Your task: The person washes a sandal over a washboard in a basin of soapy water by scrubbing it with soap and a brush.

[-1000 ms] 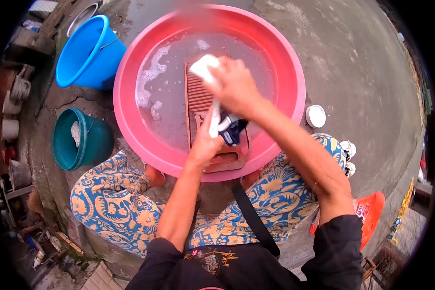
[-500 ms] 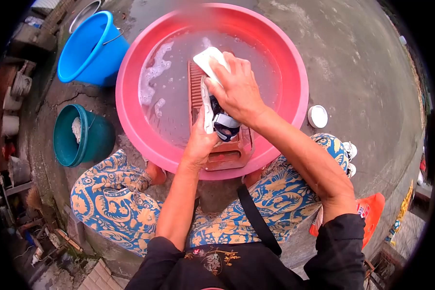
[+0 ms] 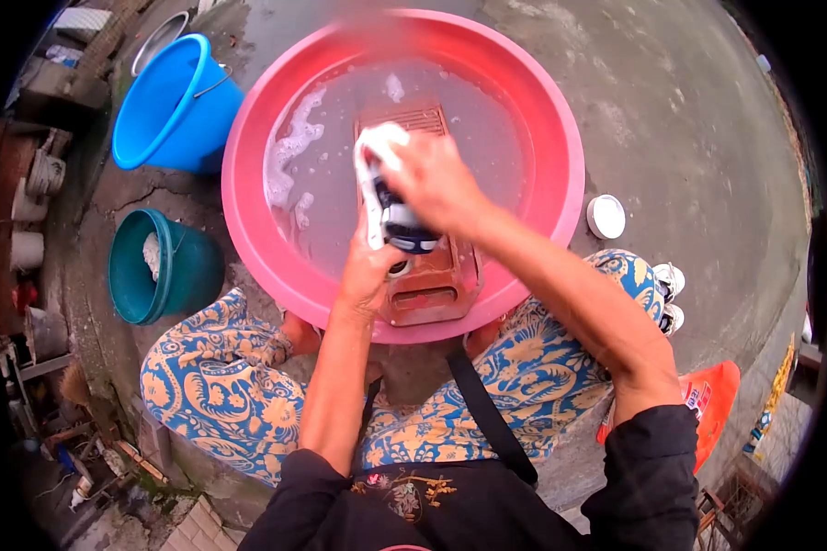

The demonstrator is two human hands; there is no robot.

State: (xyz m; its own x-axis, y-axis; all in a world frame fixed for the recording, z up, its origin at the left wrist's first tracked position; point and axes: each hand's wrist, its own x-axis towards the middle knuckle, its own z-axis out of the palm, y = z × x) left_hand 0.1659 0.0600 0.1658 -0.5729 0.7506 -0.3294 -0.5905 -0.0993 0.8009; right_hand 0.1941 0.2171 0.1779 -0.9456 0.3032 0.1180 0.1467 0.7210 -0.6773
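Holds a navy-and-white shoe [image 3: 408, 230] in the left hand [image 3: 368, 271], with fingers wrapped on the near end and mostly hidden behind it. Holds a white item [image 3: 383, 140] in the right hand [image 3: 432, 181], with fingers curled over it; cannot tell their exact spread through the motion blur. Cannot identify the white item, nor separate its edge clearly from the upper end of the shoe. Places the shoe over the washboard [image 3: 423, 119], inside the pink basin [image 3: 565, 156]; cannot tell whether shoe and board touch. Hides the board's middle, leaving ridges visible at the far end only. Blurs at the basin's top rim. Includes, at left, a teal bucket [image 3: 193, 271] with whitish, unidentifiable contents [image 3: 151, 255].
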